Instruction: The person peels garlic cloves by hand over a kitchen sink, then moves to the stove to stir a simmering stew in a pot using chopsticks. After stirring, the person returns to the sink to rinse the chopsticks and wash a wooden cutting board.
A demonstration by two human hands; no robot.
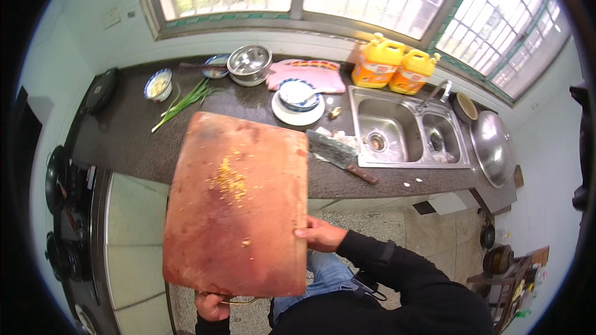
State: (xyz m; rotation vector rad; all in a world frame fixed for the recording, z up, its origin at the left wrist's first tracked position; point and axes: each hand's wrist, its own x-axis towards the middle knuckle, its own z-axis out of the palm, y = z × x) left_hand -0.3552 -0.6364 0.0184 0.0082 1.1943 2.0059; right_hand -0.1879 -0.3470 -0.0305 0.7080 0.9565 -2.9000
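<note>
A large wooden cutting board (pixel 265 186) with small yellow chopped bits (pixel 229 180) on it is held up in front of the counter's edge. My right hand (pixel 323 234) grips its right edge, thumb on top. My left hand (pixel 213 306) holds its near edge at the lower left, by a thin metal handle; part of that hand is hidden beneath the board. Past the board's right side a cleaver (pixel 340 151) with a wooden handle lies on the counter. Behind the board are a blue-rimmed bowl (pixel 298 94) on a white plate (pixel 298 115) and green onions (pixel 186 103).
A double steel sink (pixel 389 164) is set in the dark counter (pixel 125 149), with a large metal lid (pixel 492 149) to its right. Two yellow jugs (pixel 378 63) and steel bowls (pixel 250 64) stand by the window. A bowl of chopped food (pixel 158 85) is at left, near the stove (pixel 79 242).
</note>
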